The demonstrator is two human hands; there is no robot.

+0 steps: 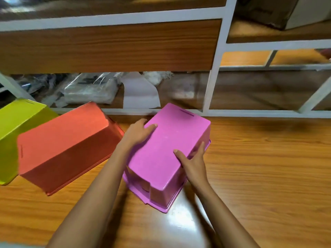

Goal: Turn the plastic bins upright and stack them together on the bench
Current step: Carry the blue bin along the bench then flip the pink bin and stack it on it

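Three plastic bins lie upside down on the wooden bench (259, 176). The pink bin (166, 149) is in the middle with its flat bottom facing up. My left hand (140, 132) grips its far left edge, thumb on the bottom panel. My right hand (192, 161) grips its right side, thumb on top and fingers down along the wall. An orange-red bin (64, 145) lies upside down to the left, and a lime green bin (16, 126) sits at the far left, partly cut off by the frame.
A white metal frame (213, 68) with wood panels rises behind the bench. Behind its lower rail lie plastic-wrapped bundles (89, 90) and white paper (139, 93). Bare bench surface extends to the right of the pink bin.
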